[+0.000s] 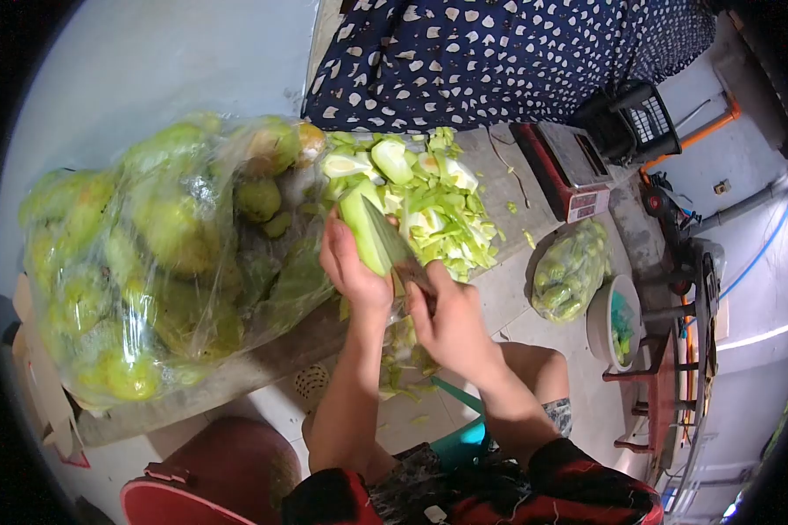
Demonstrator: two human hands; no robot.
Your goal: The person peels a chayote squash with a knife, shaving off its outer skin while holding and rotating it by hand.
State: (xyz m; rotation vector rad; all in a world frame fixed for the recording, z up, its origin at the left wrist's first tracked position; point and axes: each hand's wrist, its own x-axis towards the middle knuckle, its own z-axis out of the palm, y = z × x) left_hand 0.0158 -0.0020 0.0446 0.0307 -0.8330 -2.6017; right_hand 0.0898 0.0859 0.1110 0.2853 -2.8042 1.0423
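Note:
My left hand (355, 267) is wrapped round a pale green peeled piece of fruit (359, 223), whose exact kind I cannot make out. In my right hand (455, 319) is a knife (400, 254), its broad blade lying along the side of that piece. Just beyond both hands spreads a heap of green peelings (446, 223), with several larger white-and-green pieces (394, 160) on top. Left of my left hand, a clear plastic bag (210, 306) full of large green fruits (179, 232) lies on the ledge. The fingertips of my left hand are partly hidden behind the piece.
A red bucket (214, 472) stands below the ledge (131, 424). To the right are a red scale (573, 179), a tied bag of green pieces (572, 271), a white tub (611, 324) and a red stool (652, 385). A patterned blue curtain (499, 61) hangs behind.

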